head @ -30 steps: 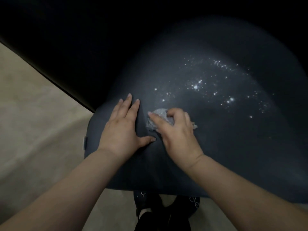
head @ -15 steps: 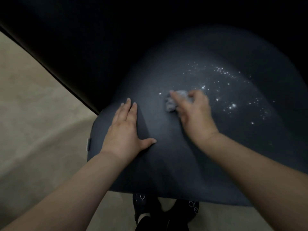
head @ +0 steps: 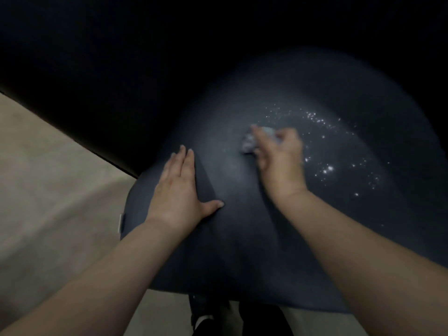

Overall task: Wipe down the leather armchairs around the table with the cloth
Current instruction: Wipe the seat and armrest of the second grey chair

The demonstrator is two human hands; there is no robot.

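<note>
The left hand (head: pixel 178 190) lies flat on the dark, smooth, rounded armchair (head: pixel 242 238), fingers straight, thumb spread. The right hand (head: pixel 281 161) grips a crumpled pale cloth (head: pixel 249 143) and presses it on the leather beside shiny droplets (head: pixel 329 168).

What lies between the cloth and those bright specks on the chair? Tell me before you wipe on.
Nothing visible. The right hand grips the cloth against the dark armchair, and the specks begin just right of that hand on bare leather. The left hand rests flat on the other side, out of the path.
</note>
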